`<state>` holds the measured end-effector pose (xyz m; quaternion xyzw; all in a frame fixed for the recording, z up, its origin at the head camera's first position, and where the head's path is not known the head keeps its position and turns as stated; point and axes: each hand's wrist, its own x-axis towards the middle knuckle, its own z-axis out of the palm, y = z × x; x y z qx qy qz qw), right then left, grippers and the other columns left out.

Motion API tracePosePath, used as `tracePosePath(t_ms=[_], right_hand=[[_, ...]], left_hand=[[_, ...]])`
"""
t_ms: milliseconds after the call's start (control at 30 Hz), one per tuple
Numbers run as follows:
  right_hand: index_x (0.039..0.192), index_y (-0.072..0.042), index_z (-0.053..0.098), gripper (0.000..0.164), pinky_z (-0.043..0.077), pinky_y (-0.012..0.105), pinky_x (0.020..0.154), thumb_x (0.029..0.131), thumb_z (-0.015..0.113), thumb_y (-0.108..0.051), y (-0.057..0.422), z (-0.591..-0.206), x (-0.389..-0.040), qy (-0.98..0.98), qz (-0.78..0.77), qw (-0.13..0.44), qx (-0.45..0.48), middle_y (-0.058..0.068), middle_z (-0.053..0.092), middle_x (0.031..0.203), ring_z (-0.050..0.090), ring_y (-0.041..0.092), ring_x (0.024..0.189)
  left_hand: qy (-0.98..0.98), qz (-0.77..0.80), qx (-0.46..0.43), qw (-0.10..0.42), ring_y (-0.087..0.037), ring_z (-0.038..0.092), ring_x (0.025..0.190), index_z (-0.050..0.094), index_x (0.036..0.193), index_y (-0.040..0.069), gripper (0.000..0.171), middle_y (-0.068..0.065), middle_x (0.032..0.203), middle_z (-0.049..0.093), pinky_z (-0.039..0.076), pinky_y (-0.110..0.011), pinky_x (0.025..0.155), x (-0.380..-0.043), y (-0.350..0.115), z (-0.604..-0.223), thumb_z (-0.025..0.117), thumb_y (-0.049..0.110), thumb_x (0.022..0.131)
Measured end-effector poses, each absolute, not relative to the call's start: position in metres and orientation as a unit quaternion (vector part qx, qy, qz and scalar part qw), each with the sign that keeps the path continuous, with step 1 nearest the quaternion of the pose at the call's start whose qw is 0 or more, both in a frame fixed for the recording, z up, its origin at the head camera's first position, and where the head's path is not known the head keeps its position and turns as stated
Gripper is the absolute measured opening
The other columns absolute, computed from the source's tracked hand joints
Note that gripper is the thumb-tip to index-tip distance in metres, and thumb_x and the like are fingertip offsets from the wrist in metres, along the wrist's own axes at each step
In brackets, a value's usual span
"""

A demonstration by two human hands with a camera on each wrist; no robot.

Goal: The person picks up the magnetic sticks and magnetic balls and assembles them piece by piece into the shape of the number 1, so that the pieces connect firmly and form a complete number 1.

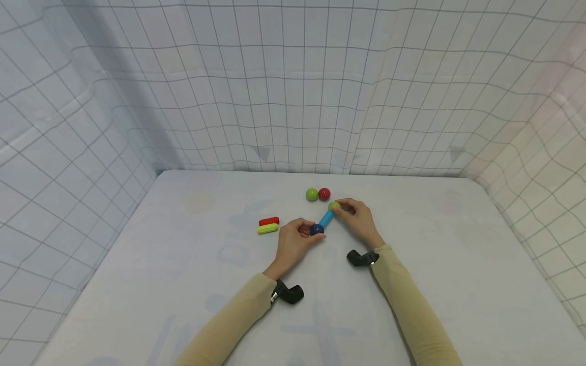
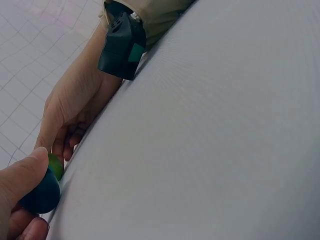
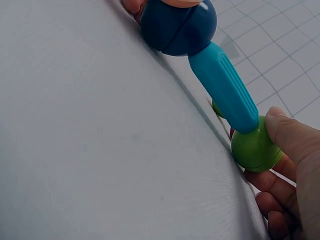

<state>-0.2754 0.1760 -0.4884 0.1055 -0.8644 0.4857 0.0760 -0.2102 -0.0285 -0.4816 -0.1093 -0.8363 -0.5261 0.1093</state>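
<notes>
A light blue rod links a dark blue ball at one end with a green ball at the other. The left hand pinches the dark blue ball between thumb and fingers. At the far end, the right hand grips the green ball, its thumb on top in the right wrist view. In the left wrist view the dark blue ball covers most of the green ball, and the rod is hidden there.
Just behind the hands, a second green ball and a red ball sit side by side on the white table. Left of the left hand lie a red rod and a yellow rod. Grid-patterned curtains surround the table.
</notes>
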Motion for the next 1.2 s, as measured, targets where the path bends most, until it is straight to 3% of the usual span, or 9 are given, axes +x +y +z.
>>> tracePosePath(t_ms=[733,1200], right_hand=[[0.117,-0.008,0.066,0.041,0.04,0.039,0.09,0.089,0.066,-0.038,0.1766,-0.4887,-0.2752,-0.865,0.482,0.077,0.113,0.006,0.065,0.104,0.054,0.021,0.1],[0.121,-0.005,0.064,0.042,0.041,0.04,0.09,0.09,0.066,-0.033,0.177,-0.4883,-0.2745,-0.865,0.48,0.083,0.123,0.01,0.063,0.105,0.054,0.024,0.1]], left_hand=[[-0.843,-0.514,-0.116,0.106,-0.01,0.057,0.069,0.069,0.096,0.006,0.035,-0.001,0.081,0.061,0.049,-0.023,0.063,-0.211,-0.0268,-0.4837,0.085,0.027,0.072],[-0.844,-0.509,-0.141,0.092,-0.012,0.055,0.071,0.069,0.1,0.005,0.032,-0.002,0.082,0.061,0.047,-0.022,0.063,-0.2097,-0.0276,-0.4832,0.083,0.021,0.075]])
